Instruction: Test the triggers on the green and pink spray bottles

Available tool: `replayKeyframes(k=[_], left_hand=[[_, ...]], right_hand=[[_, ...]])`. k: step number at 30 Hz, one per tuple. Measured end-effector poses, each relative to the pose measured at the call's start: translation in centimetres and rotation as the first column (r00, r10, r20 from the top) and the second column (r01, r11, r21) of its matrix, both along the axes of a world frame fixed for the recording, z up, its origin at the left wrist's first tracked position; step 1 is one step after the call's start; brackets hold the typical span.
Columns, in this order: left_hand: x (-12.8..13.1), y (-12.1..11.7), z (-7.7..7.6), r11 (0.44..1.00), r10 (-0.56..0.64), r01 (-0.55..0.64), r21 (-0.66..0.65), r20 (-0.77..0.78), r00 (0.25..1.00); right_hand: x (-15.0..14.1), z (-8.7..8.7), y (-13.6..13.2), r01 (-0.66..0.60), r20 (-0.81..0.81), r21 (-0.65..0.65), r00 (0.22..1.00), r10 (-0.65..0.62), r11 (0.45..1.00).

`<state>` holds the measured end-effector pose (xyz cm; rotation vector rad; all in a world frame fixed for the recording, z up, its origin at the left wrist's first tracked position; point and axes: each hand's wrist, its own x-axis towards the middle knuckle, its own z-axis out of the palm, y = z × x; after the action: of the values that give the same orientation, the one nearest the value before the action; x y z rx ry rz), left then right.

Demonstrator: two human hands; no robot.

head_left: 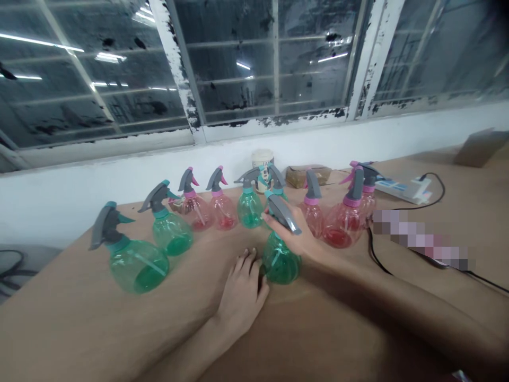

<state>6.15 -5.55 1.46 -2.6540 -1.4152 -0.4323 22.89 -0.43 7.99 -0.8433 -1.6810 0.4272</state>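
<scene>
My right hand (297, 231) is wrapped round the neck of a green spray bottle (281, 262) with a grey and teal trigger head, standing on the table. My left hand (243, 292) lies flat beside its base, fingers stretched out. Three other green spray bottles stand further left and behind: a large near one (139, 268), another (173, 234) and one at the back (249, 209). A further teal-and-grey head shows behind my right hand, its bottle mostly hidden. Pink spray bottles stand in the back row (223, 212) and to the right (342, 227). Coloured liquid sits in the bottles.
A pale tub (262, 157) and a taped brown package (308, 176) are by the white wall. On the right lie a power strip (409, 190) with black cables, a blurred-out object (421, 239) and a cardboard piece (481, 148). Barred windows (274, 63) rise behind.
</scene>
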Motion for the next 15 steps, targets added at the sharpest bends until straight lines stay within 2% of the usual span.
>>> replayKeyframes(k=[7,15], left_hand=[[0.0,0.0,0.0,1.000,0.000,0.000,0.002,-0.008,1.000],[0.2,0.0,0.1,1.000,0.012,-0.012,-0.026,-0.001,1.000]], right_hand=[[0.0,0.2,-0.6,-0.039,0.033,0.008,0.999,0.039,0.999],[-0.2,-0.9,0.4,-0.079,-0.064,-0.032,0.995,0.077,0.996]])
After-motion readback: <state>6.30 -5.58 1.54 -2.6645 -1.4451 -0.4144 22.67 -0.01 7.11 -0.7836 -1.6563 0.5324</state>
